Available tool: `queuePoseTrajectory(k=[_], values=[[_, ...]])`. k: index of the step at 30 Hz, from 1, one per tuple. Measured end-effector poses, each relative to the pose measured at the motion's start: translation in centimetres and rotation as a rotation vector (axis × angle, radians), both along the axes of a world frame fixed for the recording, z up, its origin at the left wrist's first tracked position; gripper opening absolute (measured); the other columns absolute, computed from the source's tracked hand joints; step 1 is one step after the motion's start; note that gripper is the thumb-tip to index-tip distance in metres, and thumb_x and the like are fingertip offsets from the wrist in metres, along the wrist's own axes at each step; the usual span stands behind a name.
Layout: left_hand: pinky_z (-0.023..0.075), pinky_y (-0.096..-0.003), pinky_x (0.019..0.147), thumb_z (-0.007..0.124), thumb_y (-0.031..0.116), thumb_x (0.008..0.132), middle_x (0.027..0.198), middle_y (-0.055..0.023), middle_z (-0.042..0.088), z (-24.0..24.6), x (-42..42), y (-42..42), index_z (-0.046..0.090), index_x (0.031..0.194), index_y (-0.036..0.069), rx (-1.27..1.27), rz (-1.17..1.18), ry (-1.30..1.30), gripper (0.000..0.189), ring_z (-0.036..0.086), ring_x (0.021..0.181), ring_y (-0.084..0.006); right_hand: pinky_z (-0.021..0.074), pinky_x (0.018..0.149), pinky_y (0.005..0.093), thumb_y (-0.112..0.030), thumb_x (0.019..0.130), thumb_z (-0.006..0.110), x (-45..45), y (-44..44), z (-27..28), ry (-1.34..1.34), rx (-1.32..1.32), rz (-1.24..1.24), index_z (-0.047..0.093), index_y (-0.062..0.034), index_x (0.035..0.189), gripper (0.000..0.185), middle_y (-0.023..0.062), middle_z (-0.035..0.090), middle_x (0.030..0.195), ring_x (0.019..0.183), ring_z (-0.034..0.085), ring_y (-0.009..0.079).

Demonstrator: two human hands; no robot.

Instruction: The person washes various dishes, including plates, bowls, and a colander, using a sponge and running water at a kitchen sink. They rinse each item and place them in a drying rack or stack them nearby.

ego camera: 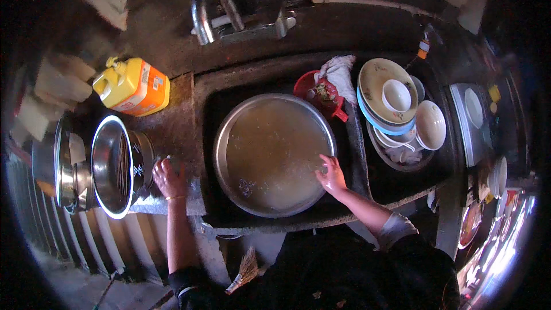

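A wide round steel basin (218,155) sits in the left bay of the dark sink, filled with cloudy brownish water. My right hand (332,176) is over the basin's right rim, fingers spread and apparently holding nothing. To the left, my left hand (169,179) is over the counter beside a steel pot (107,137); its fingers are partly bent, and whether they touch or hold anything is unclear. Long thin sticks (123,168) lie inside the pot. Behind the basin's right side is a red plastic strainer (305,84) with food scraps, and a pale cloth (338,73) hangs against it.
In the right bay stand stacked plates (366,77), a white bowl (396,94) and another bowl (430,125). A yellow-orange jug (146,88) with a pump stands at back left. More steel pots (64,172) are far left. A small broom (244,269) is below the sink.
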State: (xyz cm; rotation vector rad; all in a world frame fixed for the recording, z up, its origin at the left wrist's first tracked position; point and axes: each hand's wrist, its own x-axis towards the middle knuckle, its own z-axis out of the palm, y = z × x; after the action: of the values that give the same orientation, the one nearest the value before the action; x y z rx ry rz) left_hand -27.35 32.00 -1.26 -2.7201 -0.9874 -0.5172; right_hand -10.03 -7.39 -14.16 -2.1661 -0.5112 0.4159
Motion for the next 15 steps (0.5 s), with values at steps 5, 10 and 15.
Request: queuePoseTrajectory(k=[5, 10, 15], values=[[0.0344, -0.0452, 0.084, 0.061, 0.027, 0.07, 0.109, -0.0187, 0.043, -2.7, -1.2, -1.3, 0.041, 0.111, 0.004, 0.054, 0.019, 0.027, 0.051, 0.041, 0.101, -0.035, 0.0435, 0.074, 0.0341, -0.017, 0.071, 0.061, 0.6, -3.2, -4.0, 0.094, -0.105, -0.259, 0.04, -0.001, 0.112, 0.049, 0.0141, 0.048, 0.092, 0.087, 0.052, 0.0243], [0.0418, -0.0445, 0.071, 0.055, 0.035, 0.072, 0.084, -0.0227, 0.055, -8.4, -1.9, -9.0, 0.053, 0.088, -0.001, -0.644, 0.142, 0.22, 0.039, 0.052, 0.081, -0.0389, 0.0432, 0.078, 0.0402, -0.04, 0.076, 0.05, 1.9, -3.7, -6.3, 0.11, -0.353, -0.341, 0.039, 0.0012, 0.116, 0.058, 0.0233, 0.05, 0.105, 0.087, 0.054, 0.0364], [0.0419, -0.0427, 0.075, 0.039, 0.051, 0.077, 0.089, -0.0262, 0.055, -16.7, -4.3, -10.4, 0.059, 0.09, -0.001, -1.107, 0.278, 0.303, 0.057, 0.053, 0.089, -0.0373, 0.0433, 0.072, 0.0402, -0.038, 0.076, 0.05, 2.7, -3.6, -6.8, 0.269, -0.275, -0.298, 0.044, 0.0016, 0.105, 0.05, 0.0227, 0.055, 0.089, 0.084, 0.054, 0.0343]])
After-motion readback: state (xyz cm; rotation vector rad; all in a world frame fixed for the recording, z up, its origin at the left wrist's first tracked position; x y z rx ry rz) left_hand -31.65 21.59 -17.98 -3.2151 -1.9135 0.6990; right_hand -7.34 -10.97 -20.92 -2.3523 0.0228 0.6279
